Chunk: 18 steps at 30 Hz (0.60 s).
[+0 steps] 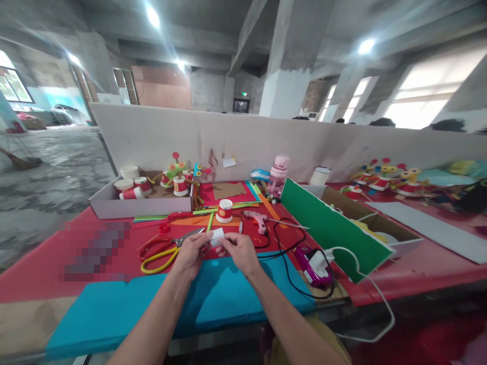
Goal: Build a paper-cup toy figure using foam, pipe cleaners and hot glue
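Note:
A small white piece of paper or card (pixel 216 236) is held up between my two hands, above the near part of the table. My left hand (pixel 193 249) pinches its left edge, and my right hand (pixel 240 248) pinches the right edge. Just beyond them an upside-down red and white paper cup (pixel 224 211) stands on the table. To the left of my left hand lie scissors with yellow handles (pixel 162 260), beside a red-handled pair (pixel 155 247). A pink glue gun (pixel 258 221) rests to the right, past my right hand.
A blue board (pixel 125 309) lies along the front edge. At left, a white box (pixel 152 207) holds several cups and a figure. On the right stand a green panel (pixel 331 228), a purple power strip (pixel 312 266) with trailing cords, and several cup figures (pixel 386 175).

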Available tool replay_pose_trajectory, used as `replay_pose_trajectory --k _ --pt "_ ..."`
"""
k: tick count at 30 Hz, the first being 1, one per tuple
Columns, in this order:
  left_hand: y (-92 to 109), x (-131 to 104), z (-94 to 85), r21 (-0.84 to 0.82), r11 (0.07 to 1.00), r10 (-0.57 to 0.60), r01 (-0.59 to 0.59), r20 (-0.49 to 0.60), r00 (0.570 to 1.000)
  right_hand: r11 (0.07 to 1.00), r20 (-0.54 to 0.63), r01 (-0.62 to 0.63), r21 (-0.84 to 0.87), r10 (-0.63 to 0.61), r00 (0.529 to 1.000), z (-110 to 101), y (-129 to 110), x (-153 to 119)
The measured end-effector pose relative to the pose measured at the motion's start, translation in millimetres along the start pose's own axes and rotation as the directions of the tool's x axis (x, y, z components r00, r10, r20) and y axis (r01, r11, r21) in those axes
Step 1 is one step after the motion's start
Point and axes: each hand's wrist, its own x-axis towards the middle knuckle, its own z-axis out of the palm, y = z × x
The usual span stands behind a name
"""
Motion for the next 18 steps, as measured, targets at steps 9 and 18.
replay_pose_trajectory --k 9,18 --pt "3.5 -2.7 1.1 0.022 0.999 0.046 -0.045 -0.036 0.998 0.997 0.022 0.025 -0.066 -0.024 0.999 -1.6 -7.8 -1.6" --pt "-0.2 0.4 -4.6 0.097 0.991 0.102 -0.097 -0.049 0.994 0.999 -0.024 0.002 -0.040 -0.003 1.000 3.5 1.4 -1.7"
